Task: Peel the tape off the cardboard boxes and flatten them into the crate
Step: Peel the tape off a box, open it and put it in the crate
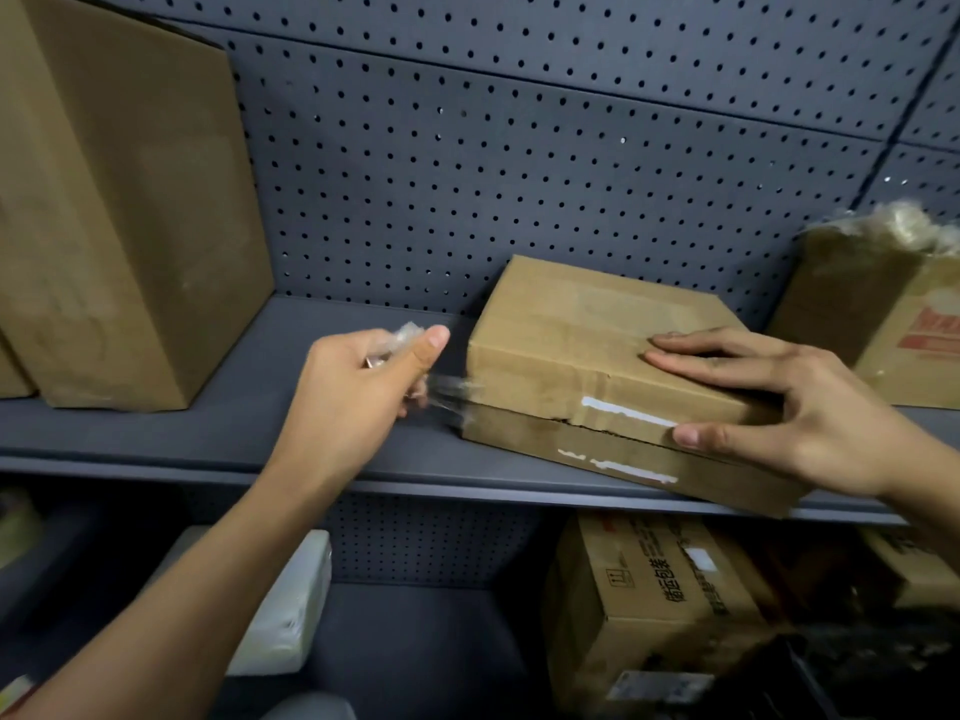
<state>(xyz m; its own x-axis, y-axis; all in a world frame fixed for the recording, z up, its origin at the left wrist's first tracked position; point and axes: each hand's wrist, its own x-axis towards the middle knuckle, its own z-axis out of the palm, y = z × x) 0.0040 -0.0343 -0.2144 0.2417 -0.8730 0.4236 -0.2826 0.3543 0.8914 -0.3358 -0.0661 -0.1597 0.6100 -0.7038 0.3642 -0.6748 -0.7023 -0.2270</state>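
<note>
Two hands work at a flat cardboard box (571,324) lying on the grey shelf (249,439), near the pegboard (467,174) behind it. The left hand (363,376) is curled tight around a crumpled wad of clear tape (451,393), and a strand of it is stretched to the box's left end. The right hand (779,407) lies flat on the box, fingers straight across its top, thumb against the front side. White streaks mark that front. A tall cardboard box (119,226) stands well to the left, and a printed carton (649,605) sits on the shelf below.
</note>
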